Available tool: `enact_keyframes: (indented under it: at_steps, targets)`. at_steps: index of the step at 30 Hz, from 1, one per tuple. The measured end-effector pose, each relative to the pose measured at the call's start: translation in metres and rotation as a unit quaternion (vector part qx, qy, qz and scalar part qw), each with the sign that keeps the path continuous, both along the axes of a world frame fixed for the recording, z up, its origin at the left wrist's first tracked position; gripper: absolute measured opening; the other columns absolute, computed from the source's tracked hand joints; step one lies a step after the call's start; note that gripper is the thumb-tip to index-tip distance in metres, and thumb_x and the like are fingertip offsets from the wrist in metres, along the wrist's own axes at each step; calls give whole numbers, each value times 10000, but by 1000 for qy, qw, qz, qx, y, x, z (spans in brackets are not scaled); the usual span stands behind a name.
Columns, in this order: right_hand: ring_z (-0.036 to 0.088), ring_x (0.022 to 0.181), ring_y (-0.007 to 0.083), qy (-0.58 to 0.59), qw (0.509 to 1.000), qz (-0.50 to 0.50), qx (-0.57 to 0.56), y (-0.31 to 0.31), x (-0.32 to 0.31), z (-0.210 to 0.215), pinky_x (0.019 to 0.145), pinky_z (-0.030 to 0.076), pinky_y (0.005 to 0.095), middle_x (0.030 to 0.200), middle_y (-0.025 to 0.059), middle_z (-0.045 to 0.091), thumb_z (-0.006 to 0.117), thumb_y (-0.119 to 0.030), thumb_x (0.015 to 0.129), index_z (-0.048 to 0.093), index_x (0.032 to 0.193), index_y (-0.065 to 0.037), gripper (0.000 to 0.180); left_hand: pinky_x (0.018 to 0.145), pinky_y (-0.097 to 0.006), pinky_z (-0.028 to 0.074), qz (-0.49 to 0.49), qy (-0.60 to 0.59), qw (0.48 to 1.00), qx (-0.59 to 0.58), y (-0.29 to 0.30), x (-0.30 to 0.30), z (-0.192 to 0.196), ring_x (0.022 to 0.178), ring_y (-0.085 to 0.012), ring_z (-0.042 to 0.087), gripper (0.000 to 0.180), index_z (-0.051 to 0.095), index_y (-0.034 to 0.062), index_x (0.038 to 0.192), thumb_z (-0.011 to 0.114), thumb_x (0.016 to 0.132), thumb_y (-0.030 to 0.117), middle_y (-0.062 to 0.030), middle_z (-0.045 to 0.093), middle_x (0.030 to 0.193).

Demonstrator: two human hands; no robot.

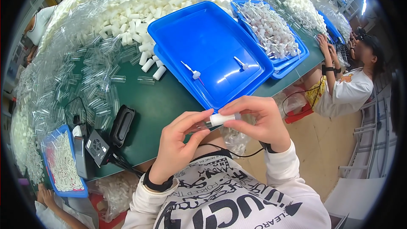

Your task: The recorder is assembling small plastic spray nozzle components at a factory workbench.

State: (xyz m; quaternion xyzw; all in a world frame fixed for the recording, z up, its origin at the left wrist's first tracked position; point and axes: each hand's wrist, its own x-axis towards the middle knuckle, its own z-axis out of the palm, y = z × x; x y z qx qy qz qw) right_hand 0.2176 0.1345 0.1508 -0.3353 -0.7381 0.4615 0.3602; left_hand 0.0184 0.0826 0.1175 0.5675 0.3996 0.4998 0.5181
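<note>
In front of my body, over the table's near edge, my left hand [176,142] pinches a clear plastic tube [200,126] between thumb and fingers. My right hand [259,123] grips a short white cylinder [220,119], its left end at the tube's mouth. Whether the cylinder has entered the tube I cannot tell. Some clear plastic shows at the cylinder's right end, partly hidden by my right fingers. Just beyond my hands lies a blue tray [186,31], holding two white stemmed pieces with round bases, one on the left [196,75] and another [242,64] on the right.
White cylinders [169,0] heap up at the back, with loose clear tubes [95,65] to the left. Another blue tray [303,53] holds many stemmed pieces. A black device [98,147] and open black case [123,125] sit left. A co-worker [349,80] works at right.
</note>
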Motion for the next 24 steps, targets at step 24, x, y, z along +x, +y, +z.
enact_keyframes:
  at_steps: [24]
  targets:
    - [613, 856, 168, 156, 985, -32, -62, -10, -15, -36, 748, 520, 261, 944, 124, 616, 675, 51, 723, 655, 941, 12, 222, 714, -243, 521, 69, 55, 995, 56, -1, 7, -2, 821, -154, 629, 300, 611, -17, 1055, 641, 757, -36, -110, 642, 920]
